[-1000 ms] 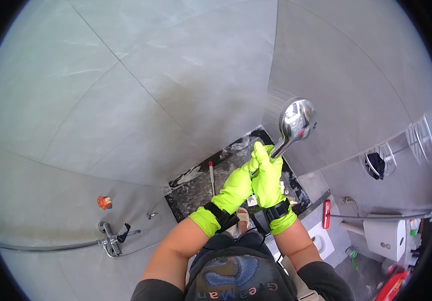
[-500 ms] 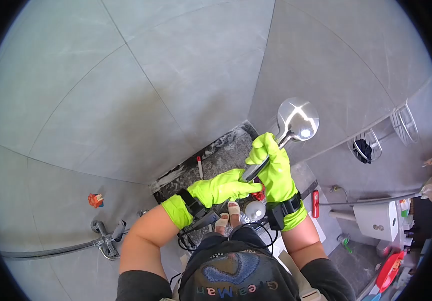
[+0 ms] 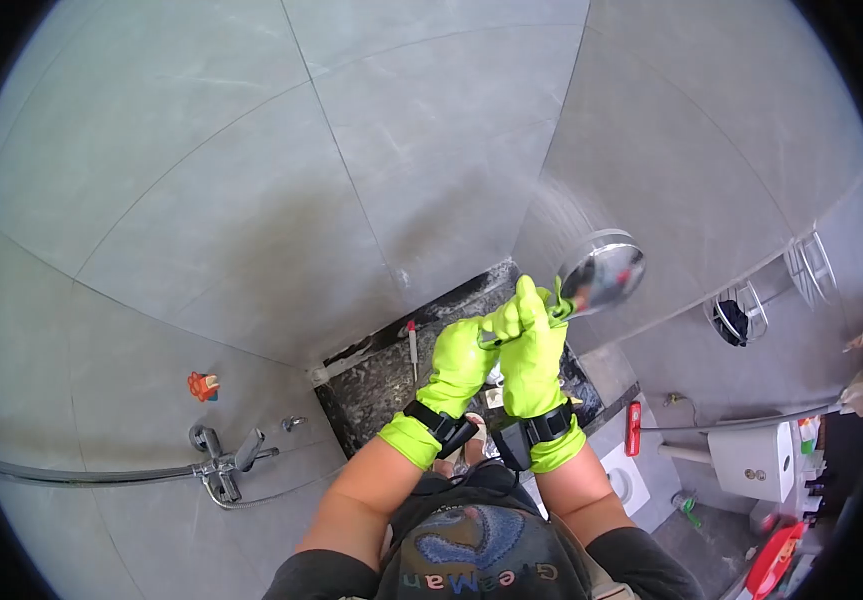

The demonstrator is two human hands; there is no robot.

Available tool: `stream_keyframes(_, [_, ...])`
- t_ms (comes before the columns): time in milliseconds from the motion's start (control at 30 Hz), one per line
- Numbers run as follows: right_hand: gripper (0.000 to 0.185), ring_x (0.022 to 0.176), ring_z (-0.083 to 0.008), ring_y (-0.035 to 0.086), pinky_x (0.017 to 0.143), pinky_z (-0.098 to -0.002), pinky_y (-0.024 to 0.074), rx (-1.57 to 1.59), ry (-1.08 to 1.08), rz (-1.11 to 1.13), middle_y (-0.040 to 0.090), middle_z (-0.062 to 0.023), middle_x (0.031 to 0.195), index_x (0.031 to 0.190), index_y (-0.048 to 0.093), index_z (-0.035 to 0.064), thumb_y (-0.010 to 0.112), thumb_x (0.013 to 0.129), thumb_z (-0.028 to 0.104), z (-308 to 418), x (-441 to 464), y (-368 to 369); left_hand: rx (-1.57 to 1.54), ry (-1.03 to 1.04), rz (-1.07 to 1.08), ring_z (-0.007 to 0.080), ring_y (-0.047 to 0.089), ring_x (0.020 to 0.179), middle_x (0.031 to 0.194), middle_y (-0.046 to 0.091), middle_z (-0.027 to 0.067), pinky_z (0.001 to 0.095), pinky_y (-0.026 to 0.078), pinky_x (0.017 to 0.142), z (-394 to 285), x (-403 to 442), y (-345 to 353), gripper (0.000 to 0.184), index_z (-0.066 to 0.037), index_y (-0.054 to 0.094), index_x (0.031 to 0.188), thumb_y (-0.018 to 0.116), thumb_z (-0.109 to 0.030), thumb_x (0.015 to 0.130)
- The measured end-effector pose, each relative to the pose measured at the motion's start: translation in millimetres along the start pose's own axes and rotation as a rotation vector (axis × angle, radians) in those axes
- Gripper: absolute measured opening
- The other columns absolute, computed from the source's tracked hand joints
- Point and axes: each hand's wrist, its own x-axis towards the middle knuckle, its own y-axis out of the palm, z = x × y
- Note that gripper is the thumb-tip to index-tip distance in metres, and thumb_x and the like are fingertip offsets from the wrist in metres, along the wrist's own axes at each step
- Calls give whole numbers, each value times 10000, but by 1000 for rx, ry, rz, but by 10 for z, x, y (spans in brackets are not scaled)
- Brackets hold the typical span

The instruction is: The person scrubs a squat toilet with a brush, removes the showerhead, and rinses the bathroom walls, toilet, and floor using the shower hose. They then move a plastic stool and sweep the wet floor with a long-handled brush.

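Observation:
A chrome shower head (image 3: 603, 272) is tilted toward the wall corner, and a fine spray of water leaves its far side. My right hand (image 3: 531, 345), in a bright yellow-green rubber glove, is closed around its handle just below the head. Against it, my left hand (image 3: 463, 358), gloved alike, is closed at the lower end of the handle, where a little of the dark grip shows. Most of the handle is hidden by the gloves. Black straps with small devices circle both wrists.
Grey tiled walls (image 3: 431, 150) meet above the wet dark floor (image 3: 376, 395), where a red-and-white stick tool (image 3: 412, 345) lies. A mixer tap (image 3: 219, 465) is at left. Wire baskets (image 3: 736, 315), a white cistern (image 3: 751, 460) and a red dustpan-like object (image 3: 776, 560) are at right.
The shower head has turned from facing me to facing the wall, and water now sprays from it. My left hand has moved up beside my right and closed on the handle.

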Motion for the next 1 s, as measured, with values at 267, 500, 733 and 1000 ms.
stream_keyframes(267, [226, 441, -130, 443, 451, -284, 383, -45, 241, 282, 438, 4, 521, 745, 476, 106, 630, 905, 147, 346, 93, -113, -433, -419, 916, 113, 571, 1004, 1057, 618, -10, 266, 467, 881, -561, 186, -334, 367, -76, 597, 1175, 720, -90, 830])
stream_keyframes(500, [315, 549, -104, 376, 606, -311, 404, -77, -73, -22, 353, 52, 584, 700, 454, 147, 599, 941, 288, 295, 404, -106, -166, 117, 91, 58, 537, 764, 849, 595, -14, 225, 458, 676, -505, 129, -304, 316, -9, 598, 1075, 737, 13, 792])
stream_keyframes(733, [443, 505, -112, 346, 574, -297, 358, 51, 120, 323, 346, 45, 535, 575, 401, 154, 575, 943, 328, 422, 452, -246, -748, -452, 490, 68, 501, 626, 772, 560, -23, 222, 412, 564, -536, 97, -450, 167, -26, 629, 1002, 691, -116, 876])
stream_keyframes(1000, [279, 556, -102, 423, 638, -294, 417, 85, 5, -150, 426, 48, 601, 749, 499, 147, 639, 917, 320, 329, 439, -94, 687, 575, -125, 248, 534, 575, 739, 559, 73, 330, 459, 575, -755, 87, -249, 437, 8, 554, 1118, 723, -256, 813])
